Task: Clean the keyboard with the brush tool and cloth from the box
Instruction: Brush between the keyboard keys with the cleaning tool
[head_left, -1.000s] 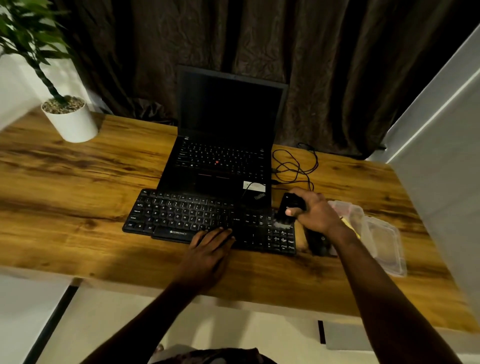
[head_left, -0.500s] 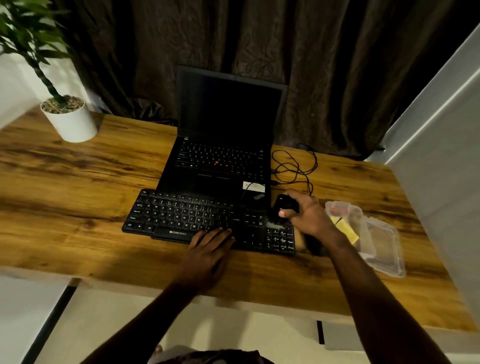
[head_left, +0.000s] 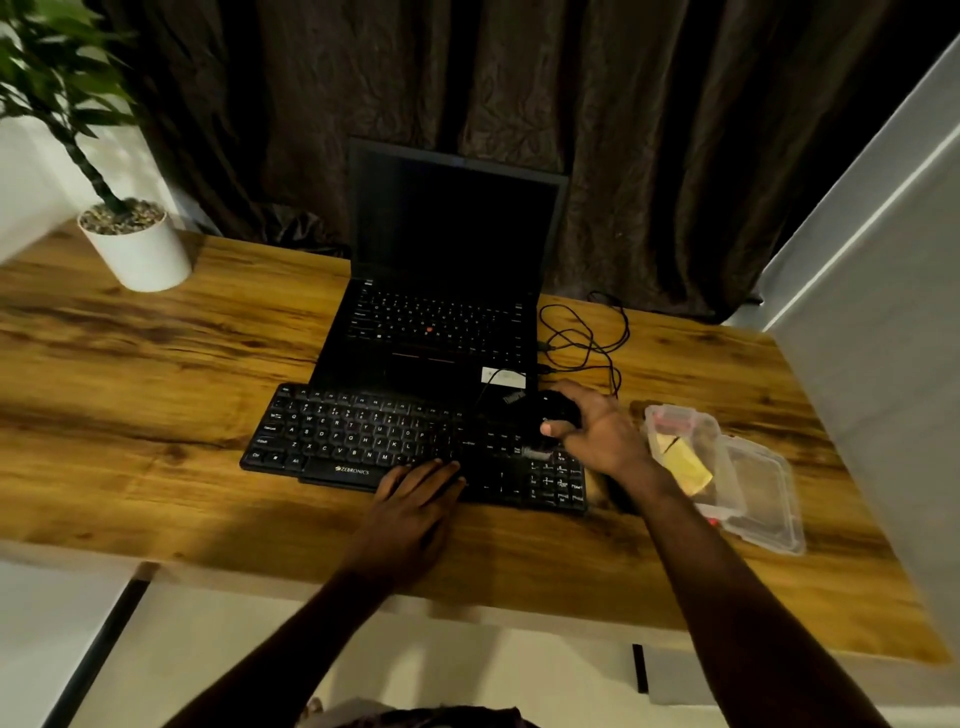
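Wood-grain worktop (head_left: 156, 415) carries a black laptop (head_left: 441, 322) just behind the keyboard (head_left: 353, 431), a loose cable (head_left: 587, 338) and a white plant pot (head_left: 137, 249). A clear box (head_left: 753, 499) holding a yellow cloth (head_left: 680, 460) sits to the right. On the black, white-lettered keyboard, the left hand (head_left: 415, 499) lies flat at the front edge; the right hand (head_left: 602, 431) grips a black brush tool (head_left: 553, 410) over its right end.

Place: home desk corner
Signs: wooden desk (head_left: 156, 364), open laptop (head_left: 447, 291), keyboard (head_left: 363, 436), potted plant (head_left: 132, 244), dark curtain (head_left: 649, 130) behind, white wall (head_left: 883, 338) alongside
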